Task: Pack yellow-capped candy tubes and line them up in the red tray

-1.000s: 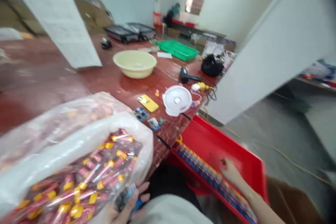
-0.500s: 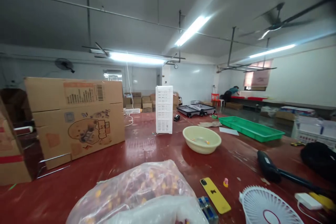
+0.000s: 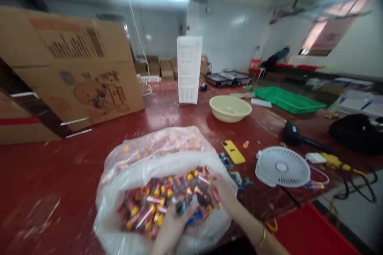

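A large clear plastic bag (image 3: 119, 191) lies open on the red table (image 3: 74, 175), full of small pink pieces with yellow ends (image 3: 155, 203). My left hand (image 3: 175, 221) is over the bag's opening at the lower middle, its fingers around something small, dark and bluish that is blurred. My right hand (image 3: 221, 191) reaches in at the bag's right side among the pieces; motion blurs its fingers, and what they touch is unclear. A gold bracelet (image 3: 263, 237) circles the right wrist.
Right of the bag lie a yellow phone (image 3: 233, 152), a white fan (image 3: 282, 167) and a black tool (image 3: 293, 133). Behind stand a cream basin (image 3: 230, 109), a green tray (image 3: 290, 99), a white rack (image 3: 189, 69) and, leftward, a cardboard box (image 3: 74, 63). A person (image 3: 275, 57) bends at a far table.
The view has tilted down, showing the bag's opening and its pieces. Both my hands have come into view over the bag.
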`<state>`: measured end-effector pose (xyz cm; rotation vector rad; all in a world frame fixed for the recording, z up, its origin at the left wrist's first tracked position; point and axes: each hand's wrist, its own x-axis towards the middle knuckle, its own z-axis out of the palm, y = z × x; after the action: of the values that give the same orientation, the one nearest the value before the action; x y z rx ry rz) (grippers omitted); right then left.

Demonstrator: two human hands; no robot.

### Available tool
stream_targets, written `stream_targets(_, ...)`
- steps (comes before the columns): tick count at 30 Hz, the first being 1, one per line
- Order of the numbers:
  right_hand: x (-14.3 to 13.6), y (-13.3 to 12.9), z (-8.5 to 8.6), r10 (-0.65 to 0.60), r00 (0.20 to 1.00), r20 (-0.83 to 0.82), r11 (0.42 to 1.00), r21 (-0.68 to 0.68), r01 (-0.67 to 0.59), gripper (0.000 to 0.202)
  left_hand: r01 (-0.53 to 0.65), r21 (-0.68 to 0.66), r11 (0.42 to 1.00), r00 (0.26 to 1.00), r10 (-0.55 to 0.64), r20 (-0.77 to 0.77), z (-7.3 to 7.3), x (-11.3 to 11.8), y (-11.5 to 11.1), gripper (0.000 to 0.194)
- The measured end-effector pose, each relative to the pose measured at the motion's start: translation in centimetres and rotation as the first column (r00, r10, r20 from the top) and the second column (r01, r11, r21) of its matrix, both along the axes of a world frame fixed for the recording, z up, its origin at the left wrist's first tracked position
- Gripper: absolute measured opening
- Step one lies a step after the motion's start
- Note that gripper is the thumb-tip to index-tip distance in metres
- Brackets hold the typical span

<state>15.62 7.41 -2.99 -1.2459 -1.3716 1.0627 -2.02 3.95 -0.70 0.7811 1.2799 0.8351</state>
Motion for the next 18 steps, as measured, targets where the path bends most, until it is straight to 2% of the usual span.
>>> stream_targets(2, 1.1, -0.9, 0.1, 0.040, 0.999, 0.003, 0.991, -0.124, -0.039, 0.021, 0.018, 0.008, 1.000, 0.998, -0.019, 0.055, -0.9, 0.5, 0.0, 0.042)
stream_targets(3, 1.7, -1.1, 0.4, 0.076, 0.997, 0.019, 0.988, -0.138, -0.073, 0.019, 0.022, -0.002, 1.000, 0.997, -0.022, 0.074, -1.1, 0.7, 0.0, 0.042)
stream_targets(6, 2.7, -1.1, 1.7, 0.107, 0.993, 0.040, 0.994, -0.028, -0.106, 0.022, 0.020, -0.029, 0.999, 0.996, -0.017, 0.091, -1.2, 0.7, 0.2, 0.036)
stream_targets(10, 2.4, -0.8, 3.2, 0.032, 0.995, -0.092, 0.996, 0.090, -0.023, 0.033, 0.037, 0.021, 0.999, 0.998, -0.038, 0.058, -1.4, 0.5, 0.2, 0.032)
stream_targets(12, 2.2, -0.6, 3.7, 0.036, 0.999, -0.015, 0.987, 0.155, -0.033, 0.027, 0.077, 0.074, 0.994, 0.997, -0.077, 0.007, -1.4, 0.4, 0.1, 0.030)
stream_targets(14, 2.0, -0.5, 4.3, 0.043, 0.990, 0.137, 0.972, 0.221, -0.073, 0.017, 0.113, 0.128, 0.985, 0.993, -0.109, -0.039, -1.2, 0.4, 0.0, 0.028)
stream_targets(18, 1.9, -0.4, 4.9, 0.063, 0.956, 0.285, 0.956, 0.256, -0.139, 0.010, 0.167, 0.116, 0.979, 0.986, -0.166, -0.018, -0.6, 0.6, -0.2, 0.029)
